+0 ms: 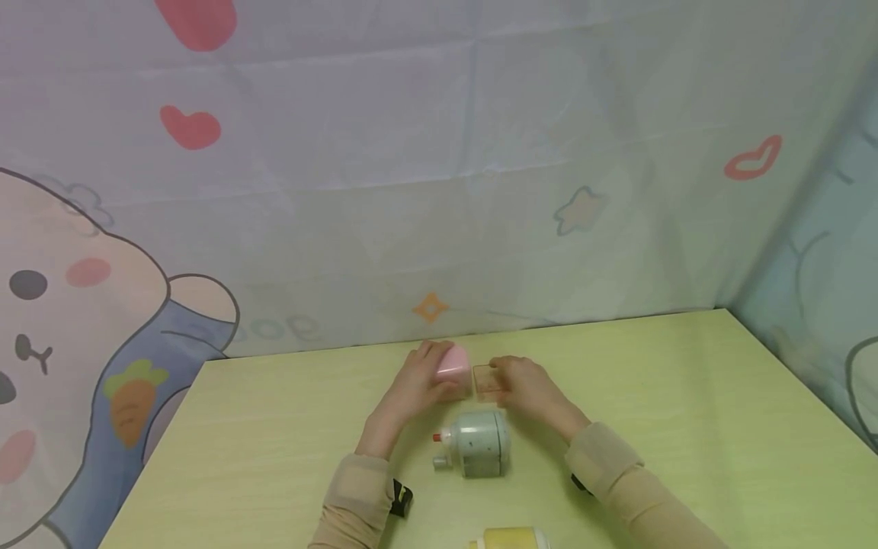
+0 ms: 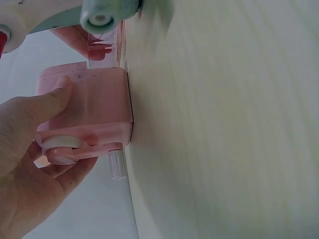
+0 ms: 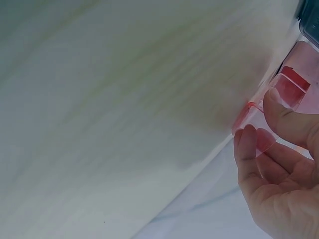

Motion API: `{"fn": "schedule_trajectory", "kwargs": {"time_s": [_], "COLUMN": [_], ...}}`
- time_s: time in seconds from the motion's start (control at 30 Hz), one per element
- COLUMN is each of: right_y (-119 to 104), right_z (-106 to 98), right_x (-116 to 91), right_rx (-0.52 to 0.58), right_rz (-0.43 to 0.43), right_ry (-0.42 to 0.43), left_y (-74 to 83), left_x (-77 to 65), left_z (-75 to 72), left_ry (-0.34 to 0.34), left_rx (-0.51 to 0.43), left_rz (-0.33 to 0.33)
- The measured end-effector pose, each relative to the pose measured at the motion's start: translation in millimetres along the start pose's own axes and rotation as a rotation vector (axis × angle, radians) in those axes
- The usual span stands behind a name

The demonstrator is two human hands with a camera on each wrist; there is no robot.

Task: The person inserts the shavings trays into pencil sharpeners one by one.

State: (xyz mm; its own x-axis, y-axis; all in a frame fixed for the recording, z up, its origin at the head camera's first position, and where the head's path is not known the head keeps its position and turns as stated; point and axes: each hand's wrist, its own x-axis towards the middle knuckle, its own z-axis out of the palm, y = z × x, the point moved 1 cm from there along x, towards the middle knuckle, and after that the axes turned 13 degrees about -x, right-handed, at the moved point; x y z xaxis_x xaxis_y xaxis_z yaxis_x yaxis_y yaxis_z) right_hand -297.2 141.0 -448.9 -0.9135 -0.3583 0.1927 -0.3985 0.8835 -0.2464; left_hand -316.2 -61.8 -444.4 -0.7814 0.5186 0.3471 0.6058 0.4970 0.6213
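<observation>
My left hand grips a pink hand-crank pencil sharpener near the back of the table. In the left wrist view, the thumb presses one face of the pink sharpener, and its crank with a clear knob faces this hand. To the right, my right hand pinches a clear box-like drawer at the sharpener's other end. The right wrist view shows thumb and fingertips on opposite sides of this clear drawer. Whether it is wholly out of the body I cannot tell.
Nearer on the table lies a grey-green crank sharpener with a red tip, between the forearms. A yellow thing is cut off at the bottom edge. Behind the pale table hangs a printed cloth.
</observation>
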Motion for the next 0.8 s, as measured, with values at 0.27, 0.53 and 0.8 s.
{"fn": "schedule_trajectory", "kwargs": {"time_s": [0.27, 0.53, 0.8], "right_y": [0.5, 0.4, -3.7], "right_z": [0.6, 1.5, 1.7], "right_x": [0.2, 0.8, 3.5], "right_rx": [0.005, 0.002, 0.014], "right_rz": [-0.013, -0.024, -0.059], "right_ry": [0.008, 0.013, 0.046], "left_y": [-1.7, -1.6, -0.4], "left_x": [3.1, 5.1, 6.5], "left_z": [2.7, 5.7, 6.0], "left_ry": [0.001, -0.013, -0.018], "left_rx": [-0.009, -0.003, -0.012], "left_rz": [0.007, 0.01, 0.002]}}
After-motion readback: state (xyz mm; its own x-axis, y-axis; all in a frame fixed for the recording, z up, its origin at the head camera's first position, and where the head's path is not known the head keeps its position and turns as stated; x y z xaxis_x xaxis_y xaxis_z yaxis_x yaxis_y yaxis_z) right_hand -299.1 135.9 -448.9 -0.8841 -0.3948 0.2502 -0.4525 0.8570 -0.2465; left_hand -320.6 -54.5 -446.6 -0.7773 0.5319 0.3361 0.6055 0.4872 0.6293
